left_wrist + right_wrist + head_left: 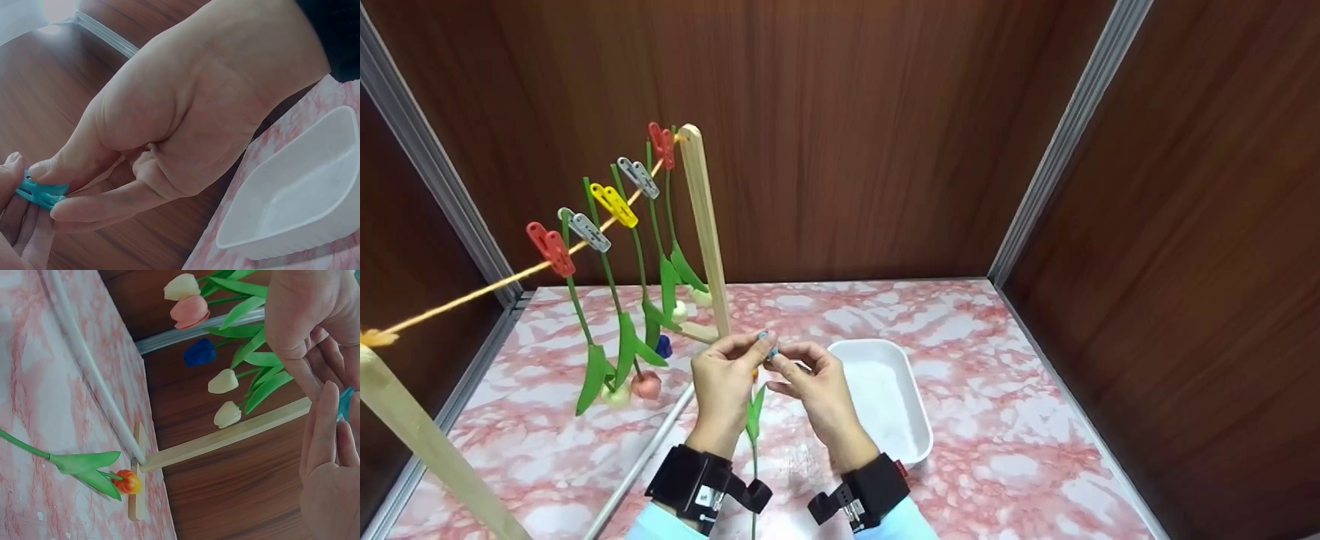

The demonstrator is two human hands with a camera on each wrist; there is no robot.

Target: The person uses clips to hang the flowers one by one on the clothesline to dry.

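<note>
Both hands meet in mid-air over the table and pinch one small teal clothespin between thumbs and fingers. My left hand grips it from the left, my right hand from the right. In the head view the fingers hide most of the clothespin. Below the hands an orange tulip with a green stem lies on the table. To the left, several tulips hang heads down from a cord, held by red, grey and yellow clothespins.
A white tray stands on the marbled table, right of the hands. Two wooden posts carry the cord, one far and one near. A pale rod runs along the table between them. Brown panels enclose the table.
</note>
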